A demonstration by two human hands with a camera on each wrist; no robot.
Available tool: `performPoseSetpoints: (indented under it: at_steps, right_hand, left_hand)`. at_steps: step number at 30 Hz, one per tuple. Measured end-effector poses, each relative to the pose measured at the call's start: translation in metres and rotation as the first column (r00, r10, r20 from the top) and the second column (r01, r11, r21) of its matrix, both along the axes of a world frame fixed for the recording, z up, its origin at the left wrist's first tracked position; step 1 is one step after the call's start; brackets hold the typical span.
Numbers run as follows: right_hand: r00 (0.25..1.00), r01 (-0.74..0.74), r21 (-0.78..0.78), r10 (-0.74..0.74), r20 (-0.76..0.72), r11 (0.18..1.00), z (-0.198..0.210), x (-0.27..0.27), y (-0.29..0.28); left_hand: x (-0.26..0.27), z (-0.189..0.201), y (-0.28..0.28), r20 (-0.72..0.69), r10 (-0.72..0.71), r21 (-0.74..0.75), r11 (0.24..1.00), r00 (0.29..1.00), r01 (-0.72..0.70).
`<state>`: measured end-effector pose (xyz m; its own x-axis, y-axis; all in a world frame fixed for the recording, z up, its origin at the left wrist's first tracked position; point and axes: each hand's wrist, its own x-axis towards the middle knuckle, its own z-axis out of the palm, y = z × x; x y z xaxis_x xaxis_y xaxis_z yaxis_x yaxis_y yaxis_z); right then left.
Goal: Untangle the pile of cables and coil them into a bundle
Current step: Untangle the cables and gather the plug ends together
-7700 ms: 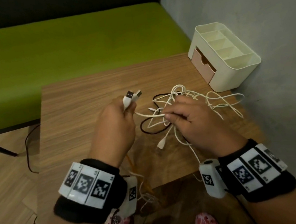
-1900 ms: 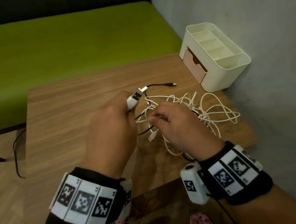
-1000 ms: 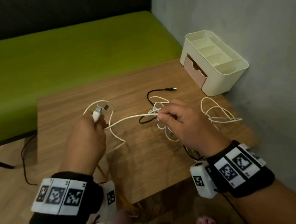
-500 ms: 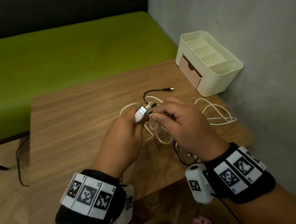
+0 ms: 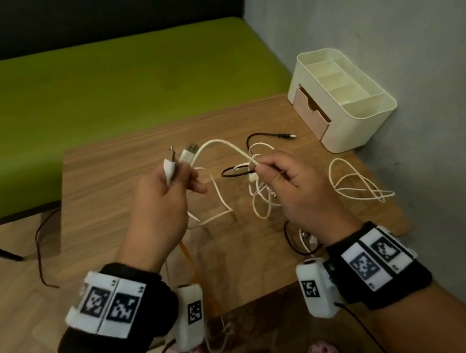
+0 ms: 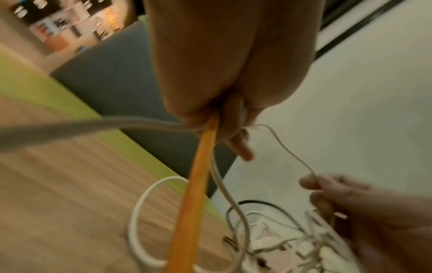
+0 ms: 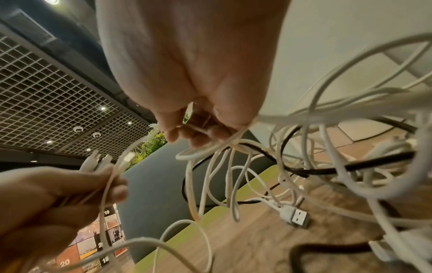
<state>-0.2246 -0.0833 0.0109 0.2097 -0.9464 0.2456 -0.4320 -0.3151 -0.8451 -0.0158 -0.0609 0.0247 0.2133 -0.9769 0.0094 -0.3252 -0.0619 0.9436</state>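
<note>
My left hand (image 5: 164, 203) is raised over the wooden table (image 5: 111, 210), fingers curled round two white plugs (image 5: 178, 161) and an orange cable (image 6: 198, 184) hanging beneath. My right hand (image 5: 295, 186) pinches a white cable (image 5: 221, 145) that arcs across from those plugs, thumb and forefinger closed on it. The tangle of cables (image 5: 260, 193) lies under my right hand; a separate white loop (image 5: 357, 183) rests right of it, a black cable end (image 5: 273, 135) beyond. A cream organiser (image 5: 340, 97) stands at the far right corner.
</note>
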Motion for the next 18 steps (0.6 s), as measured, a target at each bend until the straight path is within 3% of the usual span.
performPoseSetpoints:
  at_steps: [2,6,10,16,18]
  right_hand:
    - [0.999,-0.011,-0.038,0.01,-0.042,0.999,-0.001,0.001,-0.002]
    - [0.962,-0.091,-0.111,0.059,-0.265,0.99,-0.016,0.005,-0.003]
    - [0.951,-0.143,-0.171,0.087,-0.298,0.975,-0.016,0.013,0.0]
    - [0.985,-0.09,-0.247,0.049,-0.166,0.965,0.008,0.018,0.009]
    - [0.988,-0.081,-0.23,0.048,-0.146,0.97,0.007,0.017,0.01]
  left_hand:
    - [0.009,-0.002,0.001,0.215,0.142,-0.079,0.989,0.966,-0.128]
    - [0.008,0.004,0.01,0.32,0.231,-0.293,0.947,0.919,-0.136]
    - [-0.019,0.003,0.018,0.37,0.046,-0.328,0.941,0.928,0.085]
    - [-0.019,-0.003,0.008,0.493,-0.16,-0.053,0.976,0.855,0.213]
    - [-0.02,0.001,0.007,0.308,-0.189,-0.086,0.97,0.932,0.225]
